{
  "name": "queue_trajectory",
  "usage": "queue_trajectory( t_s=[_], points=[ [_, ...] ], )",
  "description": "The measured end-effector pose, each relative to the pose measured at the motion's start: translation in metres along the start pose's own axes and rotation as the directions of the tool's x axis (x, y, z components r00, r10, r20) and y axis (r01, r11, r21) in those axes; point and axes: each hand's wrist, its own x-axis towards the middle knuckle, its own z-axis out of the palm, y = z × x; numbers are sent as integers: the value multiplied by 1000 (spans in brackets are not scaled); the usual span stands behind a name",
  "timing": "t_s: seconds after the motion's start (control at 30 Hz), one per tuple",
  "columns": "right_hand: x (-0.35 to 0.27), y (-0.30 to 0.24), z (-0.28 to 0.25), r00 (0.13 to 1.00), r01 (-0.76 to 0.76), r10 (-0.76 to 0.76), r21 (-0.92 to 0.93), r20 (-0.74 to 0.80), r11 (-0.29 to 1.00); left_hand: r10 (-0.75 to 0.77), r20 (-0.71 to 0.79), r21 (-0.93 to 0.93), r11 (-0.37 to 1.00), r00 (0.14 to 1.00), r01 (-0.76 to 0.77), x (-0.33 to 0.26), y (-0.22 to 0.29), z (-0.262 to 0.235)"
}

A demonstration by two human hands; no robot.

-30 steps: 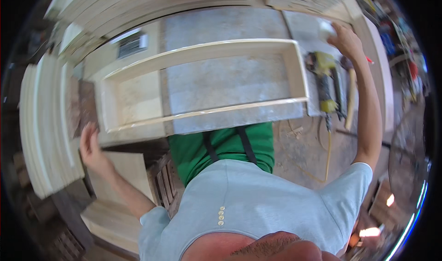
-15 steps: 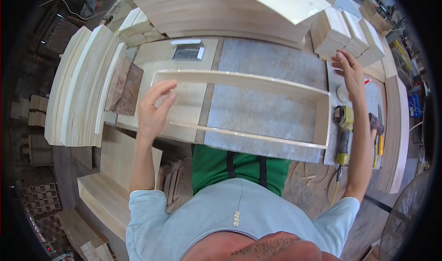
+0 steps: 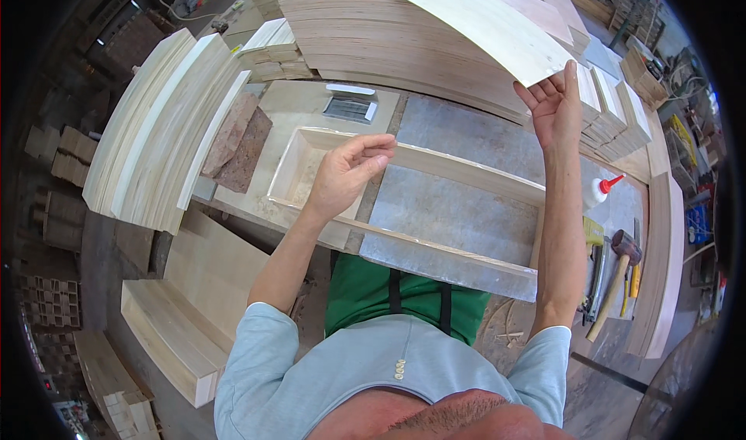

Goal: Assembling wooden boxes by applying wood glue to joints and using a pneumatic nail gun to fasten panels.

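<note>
The left hand point(image 3: 346, 177) hovered half-curled over the left end of the open wooden frame point(image 3: 420, 207) lying on the grey surface point(image 3: 458, 215), holding nothing. Farther right, the right hand point(image 3: 553, 102) gripped the near corner of the top thin plywood sheet point(image 3: 466, 17) on the stack point(image 3: 404, 63), fingers spread beneath its edge.

Room for a hand is left inside the open wooden frame point(image 3: 435, 168); behind it, passage is blocked by stacked plywood sheets point(image 3: 404, 44).
</note>
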Motion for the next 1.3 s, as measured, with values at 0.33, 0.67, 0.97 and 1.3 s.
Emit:
queue_trajectory(
  t_s=[0.33,0.67,0.97,1.3],
  points=[
    [-26,2,-34,994,31,-41,-93,-104,995,800,312,833,29,512,-553,166,32,24],
    [-110,-39,-71,997,14,-35,-269,-71,963,790,286,894,-17,542,-447,234,129,-15],
    [-155,-26,-86,994,80,-97,-292,-44,953,696,-453,174,682,557,-711,49,181,-115],
    [-199,-55,-132,992,-97,24,-613,-126,784,-156,-170,-696,718,973,-6,-73,-30,-58]
  ],
)
